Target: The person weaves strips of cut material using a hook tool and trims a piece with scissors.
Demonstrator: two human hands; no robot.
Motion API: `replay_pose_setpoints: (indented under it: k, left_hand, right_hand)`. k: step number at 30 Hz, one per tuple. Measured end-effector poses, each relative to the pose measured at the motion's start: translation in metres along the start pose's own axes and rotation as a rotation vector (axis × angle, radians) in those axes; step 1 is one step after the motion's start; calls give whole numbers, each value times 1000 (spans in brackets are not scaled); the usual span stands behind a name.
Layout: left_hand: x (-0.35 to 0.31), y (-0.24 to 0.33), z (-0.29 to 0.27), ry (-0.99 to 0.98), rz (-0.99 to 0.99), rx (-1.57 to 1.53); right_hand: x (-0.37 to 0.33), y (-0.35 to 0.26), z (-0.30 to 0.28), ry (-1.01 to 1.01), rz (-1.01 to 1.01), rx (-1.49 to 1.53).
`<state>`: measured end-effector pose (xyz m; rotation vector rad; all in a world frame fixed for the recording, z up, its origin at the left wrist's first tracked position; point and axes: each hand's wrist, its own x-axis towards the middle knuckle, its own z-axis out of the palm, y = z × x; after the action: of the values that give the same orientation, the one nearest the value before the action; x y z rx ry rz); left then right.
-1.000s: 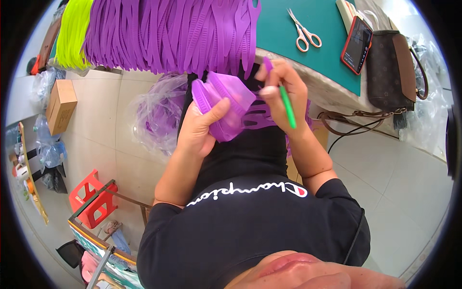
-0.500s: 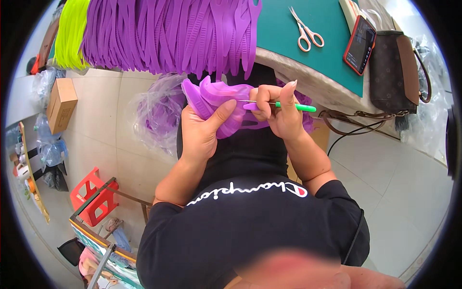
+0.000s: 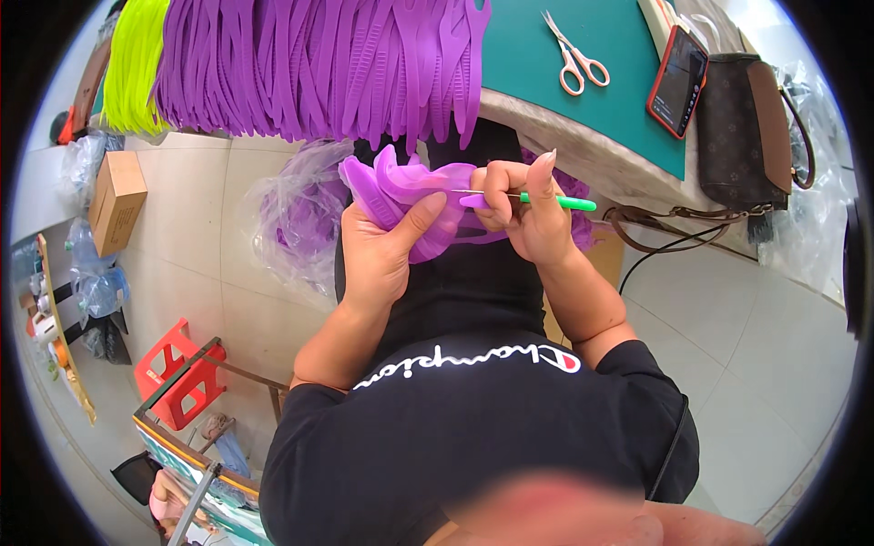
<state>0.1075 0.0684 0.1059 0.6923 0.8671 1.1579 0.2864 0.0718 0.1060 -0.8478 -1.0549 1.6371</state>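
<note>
In front of my body, my left hand (image 3: 390, 250) is closed on a soft, translucent purple rubber piece (image 3: 437, 238) with curved, folded edges. Its thumb presses on the near face of the piece. My right hand (image 3: 533, 205) grips a thin metal pick with a green handle (image 3: 576, 204), the handle sticking out to the right. The pick's shaft runs left toward the purple piece, and its tip is hard to make out there. A small purple tab (image 3: 472, 201) shows by the right fingers. Beyond the hands, many purple rubber straps (image 3: 300, 73) hang over the table edge.
Yellow-green straps (image 3: 135, 73) hang at the far left. On the green table mat (image 3: 537, 109) lie scissors (image 3: 574, 64) and a red-cased phone (image 3: 678, 82); a brown handbag (image 3: 742, 136) is beside them. A clear bag of purple pieces (image 3: 300, 218), a carton (image 3: 118, 202) and a red stool (image 3: 177, 373) stand left.
The purple piece has shifted and flexed slightly between my hands. Both hands keep their hold and stay almost in the same place.
</note>
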Motion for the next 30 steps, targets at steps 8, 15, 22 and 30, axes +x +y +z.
replay_pose_setpoints:
  k: [8,15,22,30]
  left_hand:
    - [-1,9,-11,-50,-83,123]
    - [-2,18,-21,-413,-533,88]
    - [5,10,-11,-301,-736,-345]
    - [12,2,13,-23,-204,-68]
  right_hand:
    - [15,-4,-23,196,-585,-650]
    - [17,-63,-89,705,-374,-193]
    - [-3,-43,-40,-467,89,-127]
    - [-7,-7,-1,-72,-673,-904]
